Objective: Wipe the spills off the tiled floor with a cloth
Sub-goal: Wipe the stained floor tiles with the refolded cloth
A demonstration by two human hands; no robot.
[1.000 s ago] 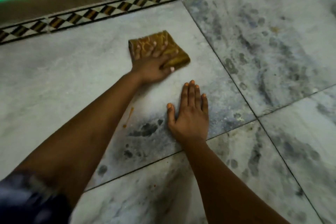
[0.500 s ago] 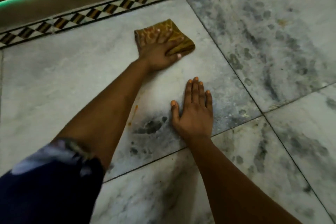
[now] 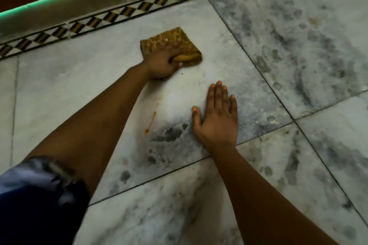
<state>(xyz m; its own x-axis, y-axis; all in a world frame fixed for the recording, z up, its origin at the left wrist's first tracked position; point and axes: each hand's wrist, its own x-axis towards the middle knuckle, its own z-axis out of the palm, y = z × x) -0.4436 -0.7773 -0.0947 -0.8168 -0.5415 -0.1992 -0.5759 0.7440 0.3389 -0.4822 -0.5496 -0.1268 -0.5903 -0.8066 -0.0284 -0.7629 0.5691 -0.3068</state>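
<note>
— Cloth (image 3: 175, 45) is bunched in the left hand (image 3: 161, 63), near the floor's (image 3: 69, 89) patterned edge. Right hand (image 3: 217, 123) lies flat, fingers straight, holding nothing.
— Risk?
— The orange spill (image 3: 150, 123) sits beside the left forearm; the arm could smear it.

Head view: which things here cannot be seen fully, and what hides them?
- Brown cloth: its near-left part, under the gripping left hand.
- Tile beneath the cloth: covered, so any spill there is unknown.
- Right hand palm: pressed flat to the floor.
- Sleeve: cut off by the frame's left and bottom edges.
</note>
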